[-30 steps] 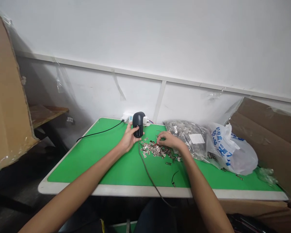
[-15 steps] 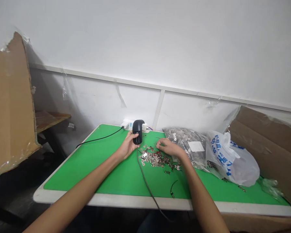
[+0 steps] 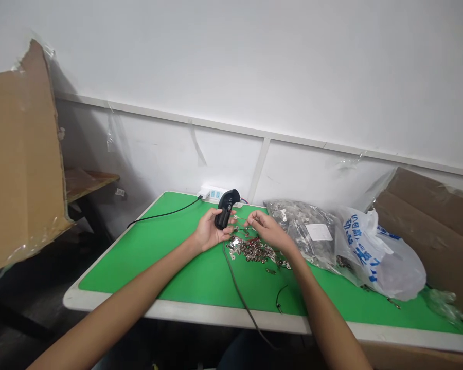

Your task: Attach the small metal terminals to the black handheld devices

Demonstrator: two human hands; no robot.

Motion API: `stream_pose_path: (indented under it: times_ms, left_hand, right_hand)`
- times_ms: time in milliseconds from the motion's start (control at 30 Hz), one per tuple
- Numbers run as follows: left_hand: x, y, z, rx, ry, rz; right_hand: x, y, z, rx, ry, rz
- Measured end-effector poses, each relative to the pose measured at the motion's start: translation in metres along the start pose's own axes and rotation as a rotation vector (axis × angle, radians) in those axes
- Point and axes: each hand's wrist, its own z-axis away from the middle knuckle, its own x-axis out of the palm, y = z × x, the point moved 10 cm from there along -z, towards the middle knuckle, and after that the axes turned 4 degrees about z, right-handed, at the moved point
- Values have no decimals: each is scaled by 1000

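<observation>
My left hand is wrapped round a black hand-held device with a curved, hooded top, now tilted over to the right. A grey cable runs from beneath this hand down over the table's front edge. My right hand pinches a thin string, stretched leftward to a tiny metal piece beside the device and my left fingertips. Small shiny metal pieces lie heaped below both hands, with some dark strings and red bits among them.
At the back stands a white power strip with a black cable plugged in. A clear bag of metal pieces and a white plastic bag sit on the right. Cardboard sheets flank the green table top.
The device has turned and tilted to the right in my left hand. My right hand has come closer to it, and the string with its metal piece now shows between them.
</observation>
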Motion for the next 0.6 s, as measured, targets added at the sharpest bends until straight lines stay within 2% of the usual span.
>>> stream_pose_path:
  times_ms: [100, 233, 400, 600]
  left_hand:
    - [3, -4, 1, -21, -31, -13]
    - [1, -3, 1, -11, -18, -24]
    - [-1, -3, 1, -2, 6, -48]
    - [2, -4, 1, -2, 28, -128]
  right_hand:
    - [-2, -10, 2, -19, 33, 8]
    - [-4, -22, 2, -84, 84, -5]
    - [-7, -16, 2, -68, 179, 8]
    - [-10, -19, 3, -99, 213, 78]
